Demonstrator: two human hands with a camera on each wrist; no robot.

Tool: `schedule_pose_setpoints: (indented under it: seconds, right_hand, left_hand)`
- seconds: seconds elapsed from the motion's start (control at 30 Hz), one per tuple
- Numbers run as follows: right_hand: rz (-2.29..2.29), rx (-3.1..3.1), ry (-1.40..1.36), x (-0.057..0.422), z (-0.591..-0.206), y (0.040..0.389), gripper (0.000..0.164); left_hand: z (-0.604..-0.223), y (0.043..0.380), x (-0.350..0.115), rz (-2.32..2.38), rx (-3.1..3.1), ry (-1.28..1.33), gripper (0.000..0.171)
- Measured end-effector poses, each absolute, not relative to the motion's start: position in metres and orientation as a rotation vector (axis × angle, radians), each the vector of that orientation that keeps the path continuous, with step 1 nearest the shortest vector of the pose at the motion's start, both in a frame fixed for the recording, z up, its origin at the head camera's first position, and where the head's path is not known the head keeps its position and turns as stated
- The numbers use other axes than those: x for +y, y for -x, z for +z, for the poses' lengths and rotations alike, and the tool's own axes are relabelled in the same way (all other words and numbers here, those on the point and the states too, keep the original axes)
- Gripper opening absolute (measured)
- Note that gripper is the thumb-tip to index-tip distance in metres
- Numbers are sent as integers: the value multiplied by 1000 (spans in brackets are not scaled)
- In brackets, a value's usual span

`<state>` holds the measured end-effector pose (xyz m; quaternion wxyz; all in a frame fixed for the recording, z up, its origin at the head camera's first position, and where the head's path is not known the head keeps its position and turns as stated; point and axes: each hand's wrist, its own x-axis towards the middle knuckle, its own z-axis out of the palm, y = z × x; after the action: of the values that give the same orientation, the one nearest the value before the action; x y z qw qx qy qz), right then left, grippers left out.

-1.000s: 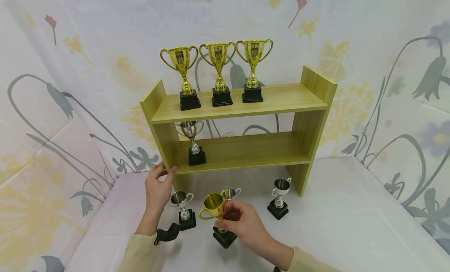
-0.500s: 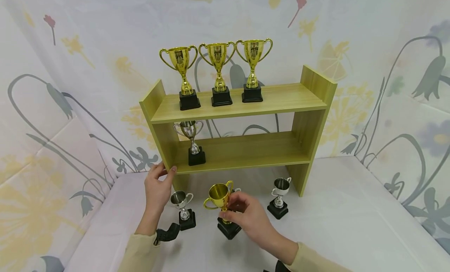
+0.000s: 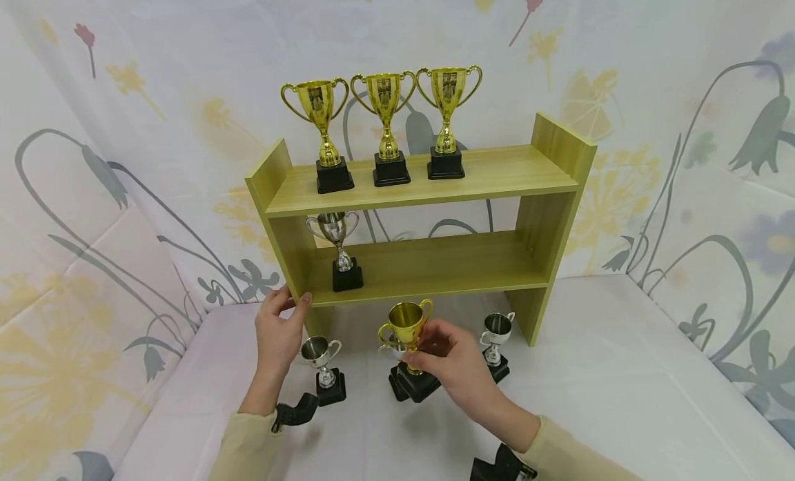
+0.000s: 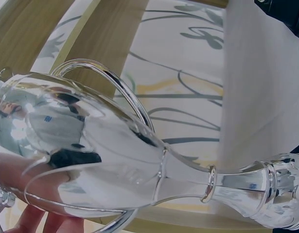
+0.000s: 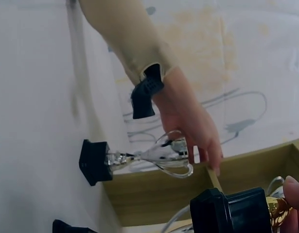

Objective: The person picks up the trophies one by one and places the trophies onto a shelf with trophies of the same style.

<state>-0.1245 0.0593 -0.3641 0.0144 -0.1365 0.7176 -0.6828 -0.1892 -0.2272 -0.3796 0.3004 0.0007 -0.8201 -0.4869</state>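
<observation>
My right hand (image 3: 458, 360) pinches a small gold trophy cup (image 3: 406, 320) by its stem. The cup leans slightly, held over the table below the shelf's front, partly hiding a silver trophy (image 3: 396, 350) behind it. In the right wrist view the gold trophy's black base (image 5: 246, 211) is near the lens. My left hand (image 3: 279, 332) grips the wooden shelf (image 3: 428, 263) at its left panel, thumb on the middle board's front edge. Beside that hand stands another silver trophy (image 3: 318, 350), which fills much of the left wrist view as a shiny cup (image 4: 105, 155).
Three gold trophies (image 3: 384, 94) stand along the top board, left to middle. A silver trophy (image 3: 336, 227) stands at the middle board's left end. On the white table (image 3: 596, 398) another silver trophy (image 3: 497, 329) stands at the right. A flower-printed cloth hangs behind.
My right hand has carried the gold trophy up and to the right in the head view, across the silver trophy behind it. My left hand stays on the shelf.
</observation>
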Motion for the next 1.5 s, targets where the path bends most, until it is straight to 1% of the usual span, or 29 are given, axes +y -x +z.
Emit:
schedule_pose_setpoints:
  seconds: [0.33, 0.63, 1.07, 1.5]
  right_hand:
    - [-2182, 2248, 400, 69, -356, 133, 23]
    - [-2239, 2301, 436, 80, -345, 138, 22]
    - [-2224, 2402, 467, 96, -335, 146, 23]
    - [-2228, 2462, 434, 113, -326, 151, 24]
  left_hand:
    - [-379, 189, -227, -1308, -2167, -2, 33]
    - [-378, 188, -227, -1306, -2175, -4, 34]
    - [-378, 188, -226, -1309, -2184, -10, 34]
    - [-378, 187, -226, -1302, -2191, -20, 35]
